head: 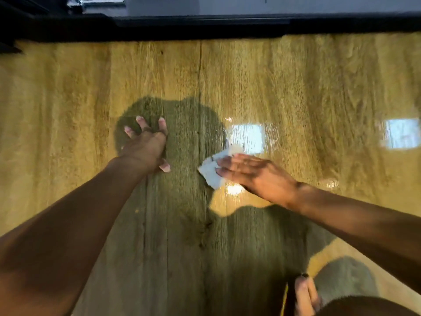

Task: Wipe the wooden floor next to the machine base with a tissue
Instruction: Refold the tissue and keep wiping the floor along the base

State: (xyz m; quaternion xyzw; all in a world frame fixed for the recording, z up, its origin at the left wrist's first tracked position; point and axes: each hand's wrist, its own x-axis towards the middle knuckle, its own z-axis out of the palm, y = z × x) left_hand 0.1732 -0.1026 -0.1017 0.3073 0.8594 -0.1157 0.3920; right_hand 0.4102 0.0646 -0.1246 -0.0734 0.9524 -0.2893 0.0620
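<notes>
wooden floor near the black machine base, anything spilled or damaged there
Nothing clearly wrong. The yellow-brown wooden floor shows glossy patches beside the crumpled white tissue under the right hand; reflected light or wetness, I cannot tell.

The crumpled white paper tissue (210, 173) shows only its left part. The rest is hidden under the straight fingers of the right hand (255, 176). The long black machine base (205, 26) on the far side is cut off by the top edge, as is a shiny chrome metal part (98, 2) at far left. Both forearms run out of the near edge. At near right a blurred bare body part (305, 295), fingers or toes, is cut by the bottom edge. The grain of the yellow-brown wooden floor (296, 87) is smeared.
</notes>
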